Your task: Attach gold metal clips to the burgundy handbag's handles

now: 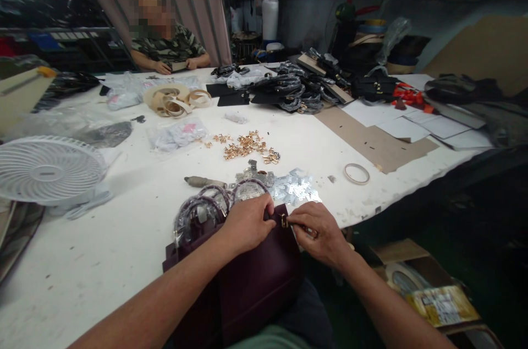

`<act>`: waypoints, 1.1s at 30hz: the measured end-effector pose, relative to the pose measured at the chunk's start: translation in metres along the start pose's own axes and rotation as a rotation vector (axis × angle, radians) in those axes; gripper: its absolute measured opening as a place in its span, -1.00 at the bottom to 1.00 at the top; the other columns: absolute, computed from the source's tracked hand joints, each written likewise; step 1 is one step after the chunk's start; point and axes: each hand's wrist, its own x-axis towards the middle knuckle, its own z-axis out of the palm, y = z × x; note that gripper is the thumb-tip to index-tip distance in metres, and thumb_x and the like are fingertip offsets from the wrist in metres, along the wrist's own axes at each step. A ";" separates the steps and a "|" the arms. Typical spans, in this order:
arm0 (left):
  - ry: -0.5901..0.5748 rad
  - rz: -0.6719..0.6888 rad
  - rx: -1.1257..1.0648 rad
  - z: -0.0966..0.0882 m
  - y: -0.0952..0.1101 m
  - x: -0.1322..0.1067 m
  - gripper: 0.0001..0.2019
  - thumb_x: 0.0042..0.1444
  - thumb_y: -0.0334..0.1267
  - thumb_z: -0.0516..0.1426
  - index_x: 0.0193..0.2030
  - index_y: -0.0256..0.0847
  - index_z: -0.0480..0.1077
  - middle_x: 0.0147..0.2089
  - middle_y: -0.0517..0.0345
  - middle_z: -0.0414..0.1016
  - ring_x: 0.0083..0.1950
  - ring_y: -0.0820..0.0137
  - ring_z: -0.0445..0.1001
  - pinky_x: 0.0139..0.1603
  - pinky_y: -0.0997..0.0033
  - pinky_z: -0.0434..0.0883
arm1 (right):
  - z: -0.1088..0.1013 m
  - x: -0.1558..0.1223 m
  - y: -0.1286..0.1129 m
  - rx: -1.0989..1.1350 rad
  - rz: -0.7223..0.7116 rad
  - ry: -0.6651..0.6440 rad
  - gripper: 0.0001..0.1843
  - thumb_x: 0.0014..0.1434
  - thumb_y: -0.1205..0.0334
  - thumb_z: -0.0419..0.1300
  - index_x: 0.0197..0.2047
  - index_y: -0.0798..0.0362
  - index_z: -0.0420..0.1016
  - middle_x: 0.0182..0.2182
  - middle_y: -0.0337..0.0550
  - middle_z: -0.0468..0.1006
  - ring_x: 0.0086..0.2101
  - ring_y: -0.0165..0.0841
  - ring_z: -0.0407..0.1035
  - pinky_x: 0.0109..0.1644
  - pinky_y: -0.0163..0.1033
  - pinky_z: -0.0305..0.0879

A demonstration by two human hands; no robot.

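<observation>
A dark burgundy handbag (259,274) rests against my lap at the table's edge, its handles (202,208) wrapped in clear plastic. My left hand (252,221) is closed on the bag's upper edge, thumb and fingers pinching it near the corner. At that corner sits a small gold clasp (284,221). My right hand (319,233) is closed, with its fingertips at the clasp from the right. Another small goldish piece shows between the right fingers, too hidden to name. Just beyond the bag lie thin silver metal plates (295,186) in a loose heap.
Several gold fittings (246,145) are piled mid-table, near a tape-wrapped tool (204,181). A white fan (47,170) stands at left, a tape roll (357,173) at right. Black bags (284,85) are heaped behind. Across the table sits a person (177,46); an open carton (429,283) is below right.
</observation>
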 end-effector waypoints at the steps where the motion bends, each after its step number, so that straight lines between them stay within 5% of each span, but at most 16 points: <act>1: 0.003 -0.003 -0.003 0.000 0.000 0.000 -0.86 0.03 -0.23 0.23 -0.31 -0.03 0.33 -0.36 0.32 0.51 -0.29 0.30 0.46 -0.32 0.36 0.14 | 0.001 0.001 -0.001 0.000 0.013 0.015 -0.85 0.26 0.29 0.26 -0.12 -0.09 0.62 -0.23 -0.16 0.67 -0.20 -0.24 0.49 -0.02 -0.04 0.33; 6: 0.016 -0.010 -0.050 -0.003 0.002 -0.001 -0.87 0.01 -0.26 0.23 -0.34 -0.05 0.33 -0.41 0.33 0.47 -0.34 0.34 0.42 -0.33 0.37 0.11 | 0.006 0.005 -0.008 0.092 0.093 0.055 -0.71 0.26 0.27 0.30 0.06 -0.11 0.55 -0.22 -0.14 0.63 -0.20 -0.23 0.47 -0.05 -0.06 0.33; 13: 0.020 -0.026 -0.136 -0.009 0.009 -0.002 -0.81 0.00 -0.30 0.24 -0.41 -0.11 0.25 -0.45 0.33 0.39 -0.37 0.38 0.34 -0.34 0.37 0.09 | 0.003 0.006 -0.013 0.115 0.110 0.035 -0.84 0.20 0.32 0.25 -0.13 -0.05 0.53 -0.26 -0.15 0.57 -0.20 -0.24 0.43 -0.07 -0.11 0.32; 28: 0.102 -0.004 -0.230 -0.001 0.013 -0.007 -0.84 0.00 -0.40 0.18 -0.47 -0.13 0.26 -0.50 0.34 0.35 -0.40 0.42 0.33 -0.34 0.39 0.11 | 0.006 0.006 -0.014 0.084 0.211 -0.105 -0.86 0.28 0.24 0.20 -0.11 -0.07 0.56 -0.36 -0.23 0.57 -0.33 -0.32 0.43 -0.13 -0.19 0.29; 33: 0.154 0.030 -0.225 0.000 0.020 -0.023 -0.87 0.04 -0.41 0.13 -0.47 -0.14 0.31 -0.47 0.30 0.44 -0.40 0.44 0.39 -0.36 0.41 0.14 | 0.008 -0.001 -0.023 0.312 0.344 -0.115 -0.79 0.33 0.06 0.14 -0.16 -0.05 0.55 -0.26 -0.16 0.62 -0.26 -0.29 0.51 -0.14 -0.27 0.45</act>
